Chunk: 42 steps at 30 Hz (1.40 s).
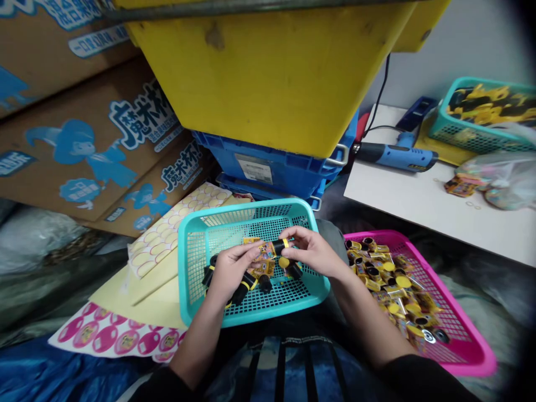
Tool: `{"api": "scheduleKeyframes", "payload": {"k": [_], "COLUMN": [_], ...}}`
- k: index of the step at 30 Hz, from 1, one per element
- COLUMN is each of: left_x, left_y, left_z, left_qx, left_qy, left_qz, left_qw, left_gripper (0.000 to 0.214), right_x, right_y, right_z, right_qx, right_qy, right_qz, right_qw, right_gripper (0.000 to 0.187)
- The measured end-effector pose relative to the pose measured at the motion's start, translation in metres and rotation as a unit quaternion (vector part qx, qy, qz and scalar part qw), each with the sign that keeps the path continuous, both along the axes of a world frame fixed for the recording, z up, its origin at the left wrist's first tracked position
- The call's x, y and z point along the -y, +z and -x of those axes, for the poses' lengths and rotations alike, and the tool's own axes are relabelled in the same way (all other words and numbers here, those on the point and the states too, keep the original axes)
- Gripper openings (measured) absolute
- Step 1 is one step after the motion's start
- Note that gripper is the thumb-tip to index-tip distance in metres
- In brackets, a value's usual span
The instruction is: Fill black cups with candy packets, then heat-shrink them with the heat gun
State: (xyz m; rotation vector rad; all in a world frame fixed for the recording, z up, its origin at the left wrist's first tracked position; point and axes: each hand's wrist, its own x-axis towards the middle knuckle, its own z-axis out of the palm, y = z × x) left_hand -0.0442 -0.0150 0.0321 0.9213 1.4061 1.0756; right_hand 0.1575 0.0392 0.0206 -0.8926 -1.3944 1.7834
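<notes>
Lower left, sticker sheets [113,335] lie beside the teal basket [184,279]. At centre, above it, the left hand [230,273] closes its fingertips on a tube [268,249]; the right hand [314,251] pinches its banded end. A slack pinch might drop it among the loose tubes [263,283] below, or skew its wrap.

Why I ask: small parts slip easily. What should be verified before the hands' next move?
1. Grip: ok. The left hand and right hand both pinch the black-and-yellow piece with their fingertips.
2. Piece above a catcher: ok. It is held over the teal basket, inside its rim.
3. Basket steady: cannot tell. What bears it is hidden beneath it.
4. More pieces at hand: ok. The pink basket beside the right arm holds many.
5. Sticker sheets near: ok. They lie left of the teal basket.
</notes>
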Motion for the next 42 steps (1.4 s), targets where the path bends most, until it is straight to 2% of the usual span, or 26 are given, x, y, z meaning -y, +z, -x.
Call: {"api": "scheduleKeyframes", "payload": {"k": [3, 6, 10, 15, 17, 23, 29, 33, 35, 37, 40, 42], "left_x": [0.000, 0.003, 0.006, 0.005, 0.004, 0.006, 0.011, 0.011, 0.009, 0.005, 0.000, 0.000], "left_y": [0.003, 0.003, 0.001, 0.004, 0.006, 0.001, -0.006, -0.009, -0.008, -0.004, -0.002, -0.003], "left_z": [-0.002, -0.004, -0.010, -0.019, -0.021, -0.018, -0.016, -0.014, -0.014, -0.017, -0.027, -0.034], "left_qx": [0.016, 0.038, 0.062, 0.075, 0.072, 0.050, 0.060, 0.085, 0.070, 0.001, -0.136, -0.175], "left_qy": [-0.022, -0.037, -0.024, -0.013, -0.011, 0.000, 0.005, -0.021, -0.052, -0.084, -0.131, -0.166], "left_qz": [-0.010, -0.008, -0.003, -0.024, -0.037, -0.032, -0.006, 0.005, -0.021, -0.077, -0.191, -0.226], "left_qw": [1.000, 0.999, 0.998, 0.997, 0.997, 0.998, 0.998, 0.996, 0.996, 0.994, 0.963, 0.944], "left_gripper": [0.036, 0.039, 0.036, 0.032, 0.031, 0.032, 0.037, 0.038, 0.037, 0.032, 0.022, 0.034], "right_x": [0.001, 0.003, 0.011, 0.022, 0.024, 0.019, 0.023, 0.027, 0.030, 0.033, 0.037, 0.040], "right_y": [-0.001, -0.008, -0.019, -0.024, -0.025, -0.034, -0.039, -0.038, -0.033, -0.025, -0.011, -0.004], "right_z": [0.005, 0.011, 0.021, 0.037, 0.040, 0.039, 0.040, 0.038, 0.034, 0.028, 0.014, -0.007], "right_qx": [-0.007, -0.042, -0.090, -0.184, -0.199, -0.178, -0.158, -0.152, -0.134, -0.092, 0.004, 0.068], "right_qy": [-0.017, -0.003, -0.016, 0.001, 0.002, 0.013, -0.003, -0.002, -0.001, -0.016, -0.077, -0.122], "right_qz": [-0.009, -0.008, -0.023, 0.150, 0.167, 0.098, 0.066, 0.057, 0.052, 0.001, -0.096, -0.119], "right_qw": [1.000, 0.999, 0.996, 0.971, 0.966, 0.979, 0.985, 0.987, 0.990, 0.996, 0.992, 0.983], "right_gripper": [0.031, 0.031, 0.028, 0.045, 0.047, 0.033, 0.037, 0.044, 0.051, 0.054, 0.047, 0.039]}}
